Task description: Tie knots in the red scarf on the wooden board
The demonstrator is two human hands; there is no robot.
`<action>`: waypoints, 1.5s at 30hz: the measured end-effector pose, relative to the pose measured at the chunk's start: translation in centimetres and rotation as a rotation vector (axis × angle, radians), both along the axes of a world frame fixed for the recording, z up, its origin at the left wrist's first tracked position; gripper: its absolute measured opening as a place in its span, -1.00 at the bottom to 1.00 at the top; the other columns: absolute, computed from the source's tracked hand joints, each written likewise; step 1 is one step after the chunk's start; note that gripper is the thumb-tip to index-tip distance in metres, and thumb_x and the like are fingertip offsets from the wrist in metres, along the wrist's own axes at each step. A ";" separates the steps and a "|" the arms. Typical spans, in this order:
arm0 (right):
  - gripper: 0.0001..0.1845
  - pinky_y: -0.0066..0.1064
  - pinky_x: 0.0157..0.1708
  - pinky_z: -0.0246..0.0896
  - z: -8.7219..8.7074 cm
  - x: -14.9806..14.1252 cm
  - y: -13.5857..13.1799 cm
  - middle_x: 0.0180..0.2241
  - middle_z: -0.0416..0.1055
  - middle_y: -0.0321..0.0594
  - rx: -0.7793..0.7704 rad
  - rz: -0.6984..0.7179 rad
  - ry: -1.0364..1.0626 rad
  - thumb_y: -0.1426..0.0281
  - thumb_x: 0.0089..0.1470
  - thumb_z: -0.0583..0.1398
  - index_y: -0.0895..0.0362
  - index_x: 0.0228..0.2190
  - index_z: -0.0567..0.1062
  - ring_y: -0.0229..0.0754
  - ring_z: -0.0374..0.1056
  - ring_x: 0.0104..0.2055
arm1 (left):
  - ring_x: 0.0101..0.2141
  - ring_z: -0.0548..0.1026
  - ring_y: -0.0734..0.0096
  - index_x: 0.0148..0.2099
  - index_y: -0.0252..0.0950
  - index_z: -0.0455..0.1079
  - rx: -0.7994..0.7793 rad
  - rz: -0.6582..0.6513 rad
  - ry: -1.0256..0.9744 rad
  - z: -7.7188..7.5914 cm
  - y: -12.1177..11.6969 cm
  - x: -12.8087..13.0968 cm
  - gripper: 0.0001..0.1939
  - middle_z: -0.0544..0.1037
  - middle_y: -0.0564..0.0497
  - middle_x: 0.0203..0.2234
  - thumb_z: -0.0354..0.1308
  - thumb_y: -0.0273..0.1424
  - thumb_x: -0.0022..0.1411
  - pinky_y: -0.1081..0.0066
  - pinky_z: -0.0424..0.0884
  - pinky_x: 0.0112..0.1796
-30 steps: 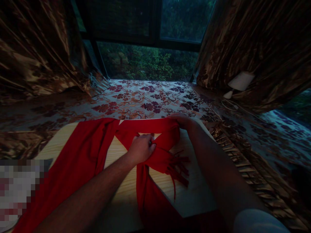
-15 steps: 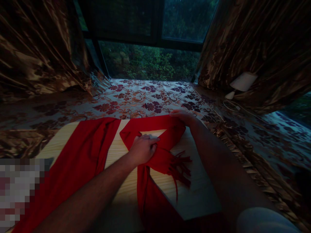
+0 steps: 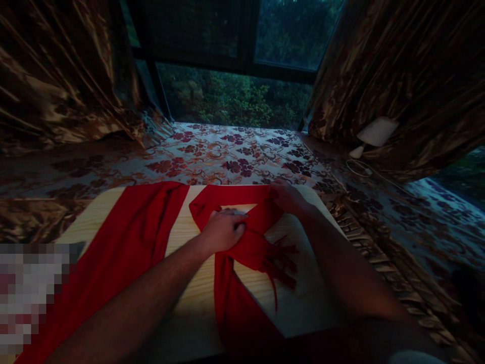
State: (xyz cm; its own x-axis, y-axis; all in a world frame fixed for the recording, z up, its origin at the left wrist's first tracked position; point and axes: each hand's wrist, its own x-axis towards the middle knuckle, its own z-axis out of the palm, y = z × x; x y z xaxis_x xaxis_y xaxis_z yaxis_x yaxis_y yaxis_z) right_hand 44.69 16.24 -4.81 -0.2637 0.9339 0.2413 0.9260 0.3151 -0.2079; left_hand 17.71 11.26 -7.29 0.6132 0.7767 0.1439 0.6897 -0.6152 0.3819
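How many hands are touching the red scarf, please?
2: the left hand lies where the red scarf crosses itself, and the right hand is at its loop's far right corner.

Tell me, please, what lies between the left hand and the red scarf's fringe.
Between the left hand and the fringe lies a stretch of the red scarf, as the head view shows.

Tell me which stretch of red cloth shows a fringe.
The looped stretch, with both the left hand and right hand on it; its fringe spreads rightward. The wide, straight stretch at left shows none.
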 end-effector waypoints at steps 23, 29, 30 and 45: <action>-0.86 -0.32 -0.36 -0.02 -3.7 -0.1 -1.1 -0.34 0.46 -0.11 0.169 -0.452 0.216 0.34 0.22 0.09 0.13 -0.29 0.41 -0.09 0.30 -0.33 | -0.14 0.48 0.04 -0.11 -0.43 0.43 0.218 0.337 0.179 1.4 -0.8 -1.2 -0.63 0.51 -0.24 -0.24 0.04 -0.19 0.34 0.20 0.42 -0.09; -0.88 -0.33 -0.39 -0.06 -4.0 0.2 -1.1 -0.36 0.44 -0.14 0.148 -0.489 0.226 0.32 0.19 0.13 0.11 -0.30 0.39 -0.10 0.27 -0.36 | -0.11 0.47 0.05 -0.05 -0.44 0.45 0.218 0.264 0.168 0.5 -0.7 -1.1 -0.60 0.52 -0.27 -0.18 0.01 -0.20 0.36 0.20 0.41 -0.03; -0.89 -0.33 -0.39 -0.05 -4.1 0.2 -1.1 -0.35 0.44 -0.15 0.144 -0.479 0.218 0.32 0.17 0.15 0.11 -0.31 0.39 -0.10 0.27 -0.35 | -0.07 0.47 0.04 -0.01 -0.45 0.45 0.218 0.235 0.177 0.2 -0.7 -1.1 -0.58 0.52 -0.29 -0.14 -0.01 -0.21 0.37 0.19 0.38 0.02; -0.77 -0.31 -0.35 0.04 -3.8 0.8 -2.1 -0.23 0.43 -0.06 0.091 -0.454 0.094 0.59 0.01 0.08 0.12 -0.28 0.40 -0.07 0.29 -0.28 | -0.01 0.46 -0.17 0.03 -0.55 0.45 0.117 0.450 0.362 -0.8 1.6 -1.8 -0.26 0.55 -0.42 -0.08 -0.28 0.01 0.40 0.07 0.28 0.04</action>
